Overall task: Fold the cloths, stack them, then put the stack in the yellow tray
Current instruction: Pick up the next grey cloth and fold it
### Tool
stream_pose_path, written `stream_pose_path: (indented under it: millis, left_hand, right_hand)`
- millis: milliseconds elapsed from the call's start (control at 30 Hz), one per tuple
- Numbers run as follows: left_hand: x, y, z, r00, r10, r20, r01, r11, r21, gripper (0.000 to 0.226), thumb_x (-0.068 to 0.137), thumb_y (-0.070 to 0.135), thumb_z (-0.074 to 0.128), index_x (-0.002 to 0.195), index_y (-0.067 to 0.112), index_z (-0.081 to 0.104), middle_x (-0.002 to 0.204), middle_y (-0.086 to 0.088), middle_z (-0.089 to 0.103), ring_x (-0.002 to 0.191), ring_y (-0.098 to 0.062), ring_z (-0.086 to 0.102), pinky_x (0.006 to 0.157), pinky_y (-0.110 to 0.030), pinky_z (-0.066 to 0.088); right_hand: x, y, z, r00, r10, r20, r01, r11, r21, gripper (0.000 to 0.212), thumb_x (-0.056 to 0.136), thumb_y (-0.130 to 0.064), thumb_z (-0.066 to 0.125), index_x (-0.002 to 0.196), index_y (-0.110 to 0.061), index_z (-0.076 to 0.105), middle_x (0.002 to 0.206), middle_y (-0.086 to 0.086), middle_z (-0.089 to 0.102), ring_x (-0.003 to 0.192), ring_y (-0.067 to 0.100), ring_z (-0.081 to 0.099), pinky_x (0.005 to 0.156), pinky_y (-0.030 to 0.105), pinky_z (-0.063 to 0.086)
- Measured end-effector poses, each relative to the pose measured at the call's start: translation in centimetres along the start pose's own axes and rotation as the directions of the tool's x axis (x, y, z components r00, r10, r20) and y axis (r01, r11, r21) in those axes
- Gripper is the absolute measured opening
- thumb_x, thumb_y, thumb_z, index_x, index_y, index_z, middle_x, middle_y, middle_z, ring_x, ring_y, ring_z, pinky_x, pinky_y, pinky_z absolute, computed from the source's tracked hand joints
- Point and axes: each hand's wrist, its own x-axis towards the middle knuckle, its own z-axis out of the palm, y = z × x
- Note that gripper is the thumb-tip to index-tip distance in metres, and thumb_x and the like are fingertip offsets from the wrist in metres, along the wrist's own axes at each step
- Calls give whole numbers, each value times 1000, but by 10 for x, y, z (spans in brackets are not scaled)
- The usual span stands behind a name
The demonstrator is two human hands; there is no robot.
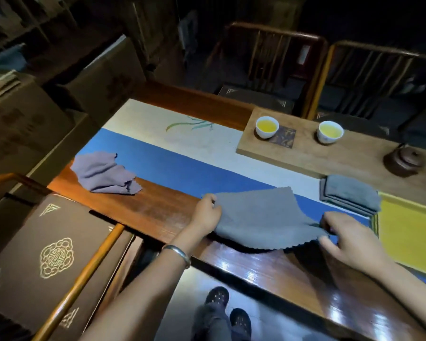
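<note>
While most of the room behind the table is too dark for us to make out, we can see the yellow tray [408, 232] gets cut off by the right edge, so only part of it shows, and the front edge of the grey cloth [263, 217] droops over a dark shadow so we can't tell how much of it touches the wooden table [158, 210]. That cloth is spread wide, its long axis running left to right between the two hands, with its far corner curling up toward the blue runner [172, 166]. Our left hand [207, 212] pinches the cloth's left edge, fingers curled over it, and our right hand [347, 235] pinches the right edge near the tray, thumb and fingers closed on the fabric. So the cloth sits right between both hands, just in front of us. A folded grey stack [349, 195] lies just beyond the right hand, beside the tray's near corner, not in it. A crumpled purple cloth [103, 173] sits well off to the left, half on the runner. Two teacups [267, 126] sit farther back.
</note>
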Motion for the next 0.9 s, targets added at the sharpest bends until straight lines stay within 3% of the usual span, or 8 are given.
stream_pose_path:
  millis: [100,233,433,533,600,767,833,900]
  left_hand:
    - [-5,9,17,999,-5,34,7,998,-58,28,88,10,59,114,1,53,100,-7,56,95,-20,54,69,-18,33]
    - [-3,24,29,989,-49,139,54,998,-26,51,85,17,67,129,3,44,122,-12,57,111,-27,57,89,-24,40]
    - [-10,61,25,915,35,401,-23,999,-34,84,78,24,74,144,33,23,118,-4,44,95,-11,56,69,-17,40]
    - [-19,79,28,880,126,458,-158,987,31,68,83,11,68,141,23,35,133,-11,47,115,-21,53,84,-19,41]
    - [-23,84,31,893,143,426,-186,981,61,51,87,5,59,134,17,46,136,-18,51,122,-34,51,81,-23,38]
    - [-24,84,30,959,-18,281,84,971,-224,31,93,7,51,123,15,53,90,-12,65,66,-24,59,57,-22,46]
    - [-22,78,28,968,-84,238,152,946,-285,27,95,12,51,122,17,52,82,-6,65,62,-18,61,50,-18,47]
    - [-20,69,28,971,-90,221,128,977,-168,33,93,19,56,125,15,50,93,-8,66,75,-20,64,62,-24,49]
  right_hand:
    - [-29,11,6,999,40,6,-40,999,23,28,71,-17,73,74,-14,45,67,2,52,67,29,55,50,36,41]
    - [-53,18,10,991,131,29,-133,988,78,26,76,-20,69,76,-16,43,67,-1,48,65,24,49,54,38,41]
    - [-63,28,0,968,213,-129,-184,961,204,21,78,-13,69,82,-16,48,66,-5,52,61,20,50,53,39,43]
    - [-63,31,-3,945,250,-211,-198,950,240,17,81,-10,69,86,-13,53,72,-1,60,65,24,58,54,40,46]
    - [-61,30,-4,932,261,-250,-194,945,263,15,82,-10,68,86,-14,54,74,-1,61,66,22,60,55,39,46]
    - [-57,29,-10,912,265,-314,-177,943,281,13,83,-10,66,88,-14,56,76,-3,63,69,18,62,54,35,45]
    - [-55,27,-14,906,260,-335,-164,943,290,11,83,-9,66,87,-13,57,76,-3,63,69,18,62,54,33,45]
    - [-52,23,-17,900,259,-350,-155,942,298,10,83,-7,66,88,-13,59,77,-4,64,70,18,63,56,34,45]
